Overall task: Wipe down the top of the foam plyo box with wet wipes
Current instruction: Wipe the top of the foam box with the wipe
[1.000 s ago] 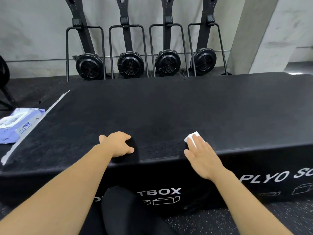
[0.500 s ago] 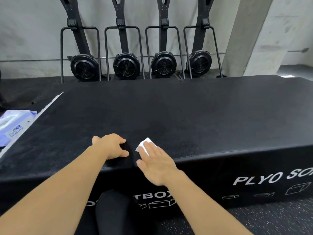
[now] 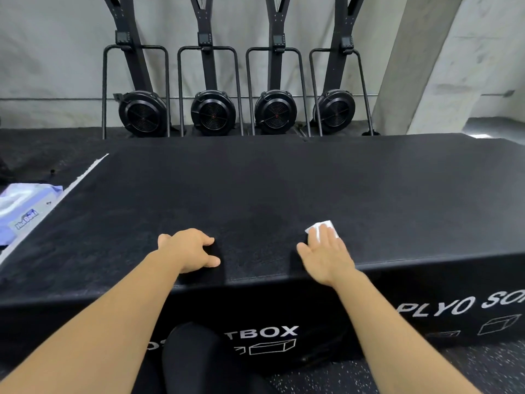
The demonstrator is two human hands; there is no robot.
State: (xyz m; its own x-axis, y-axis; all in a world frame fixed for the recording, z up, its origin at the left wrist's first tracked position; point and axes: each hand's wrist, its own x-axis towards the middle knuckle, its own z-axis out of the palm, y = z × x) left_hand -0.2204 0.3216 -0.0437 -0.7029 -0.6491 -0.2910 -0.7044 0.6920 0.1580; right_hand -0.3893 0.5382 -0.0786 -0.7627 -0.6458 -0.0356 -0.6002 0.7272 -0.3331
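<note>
The black foam plyo box (image 3: pixel 284 189) fills the middle of the head view, its top facing me and white lettering on its front side. My right hand (image 3: pixel 326 254) lies flat near the front edge with straight fingers pressing a folded white wet wipe (image 3: pixel 322 227) onto the top; only the wipe's far corner shows past my fingertips. My left hand (image 3: pixel 189 250) rests on the top to the left, fingers loosely curled, holding nothing. A damp darker patch shows on the surface between and beyond my hands.
A pale blue pack of wet wipes (image 3: pixel 22 211) lies on the floor past the box's left end. Four black fan machines (image 3: pixel 213 112) stand in a row against the grey wall behind the box. My dark-clad knee (image 3: pixel 196 359) is below the front side.
My right hand slid the wipe left toward my left hand, then back right along the front edge. My left hand stayed in place.
</note>
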